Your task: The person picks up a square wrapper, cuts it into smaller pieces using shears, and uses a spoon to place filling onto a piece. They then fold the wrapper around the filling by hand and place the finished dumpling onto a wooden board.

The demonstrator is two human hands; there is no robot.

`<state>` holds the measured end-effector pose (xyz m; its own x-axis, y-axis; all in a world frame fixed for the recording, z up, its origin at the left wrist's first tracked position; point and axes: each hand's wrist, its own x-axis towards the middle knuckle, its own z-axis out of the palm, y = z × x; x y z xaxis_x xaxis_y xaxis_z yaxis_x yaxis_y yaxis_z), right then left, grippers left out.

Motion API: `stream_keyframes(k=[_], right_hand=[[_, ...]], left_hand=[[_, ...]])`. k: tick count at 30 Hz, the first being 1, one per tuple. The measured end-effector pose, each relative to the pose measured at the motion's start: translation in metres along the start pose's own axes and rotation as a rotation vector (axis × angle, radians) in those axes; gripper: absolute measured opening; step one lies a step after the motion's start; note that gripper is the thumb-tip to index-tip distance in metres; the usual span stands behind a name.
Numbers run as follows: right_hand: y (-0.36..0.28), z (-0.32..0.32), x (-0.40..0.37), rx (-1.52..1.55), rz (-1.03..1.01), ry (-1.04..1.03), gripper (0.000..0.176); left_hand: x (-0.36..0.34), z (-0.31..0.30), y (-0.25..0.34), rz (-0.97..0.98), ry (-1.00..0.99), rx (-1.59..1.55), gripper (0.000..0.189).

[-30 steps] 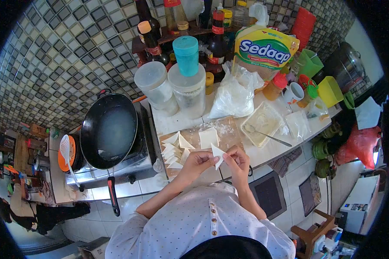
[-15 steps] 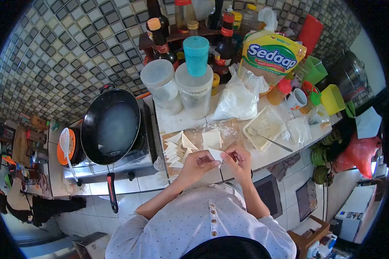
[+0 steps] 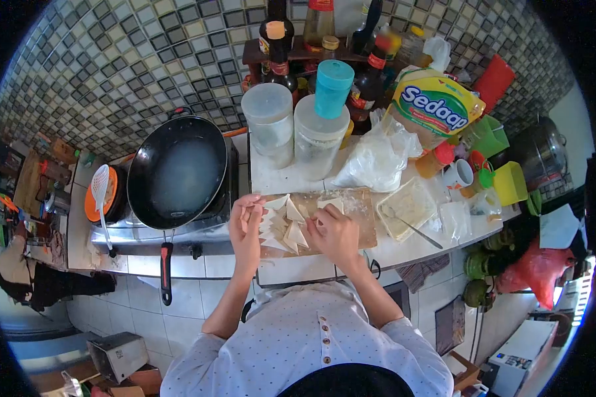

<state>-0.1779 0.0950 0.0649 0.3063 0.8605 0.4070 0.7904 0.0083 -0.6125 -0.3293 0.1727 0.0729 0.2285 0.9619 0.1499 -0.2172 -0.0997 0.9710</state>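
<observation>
Folded triangular dough wrappers [image 3: 275, 226] lie in overlapping rows on the wooden board [image 3: 361, 228]. My left hand [image 3: 246, 231] is raised at the left edge of these triangles, its fingers loosely bent and apart, with nothing visible in them. My right hand [image 3: 338, 231] hovers low over the board to the right of the triangles. Its fingers are curled with the tips together; whatever may be between them is hidden. Just behind it, a stack of square wrappers [image 3: 331, 198] shows partly, amid scattered white flour.
A black wok [image 3: 177, 175] of cloudy liquid sits on the stove to the left, handle toward me. On the right, a plastic tub [image 3: 404, 210] holds pale paste and a spoon [image 3: 414, 228]. Behind stand tall canisters [image 3: 267, 126], a plastic bag [image 3: 374, 159] and bottles.
My hands have separated: the left moved left and up, the right moved slightly left. The white wrapper both hands were holding no longer shows between them. The view has shifted a little.
</observation>
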Motion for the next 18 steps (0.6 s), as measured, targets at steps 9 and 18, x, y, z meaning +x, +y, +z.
stream_keyframes(k=[9,18], right_hand=[[-0.017,0.015,-0.010,-0.040,-0.009,-0.065,0.007],[-0.027,-0.013,-0.046,0.045,0.220,0.094,0.010]], left_hand=[[-0.026,-0.015,0.012,-0.048,-0.099,0.043,0.018],[-0.031,-0.021,0.015,-0.016,-0.313,0.301,0.011]])
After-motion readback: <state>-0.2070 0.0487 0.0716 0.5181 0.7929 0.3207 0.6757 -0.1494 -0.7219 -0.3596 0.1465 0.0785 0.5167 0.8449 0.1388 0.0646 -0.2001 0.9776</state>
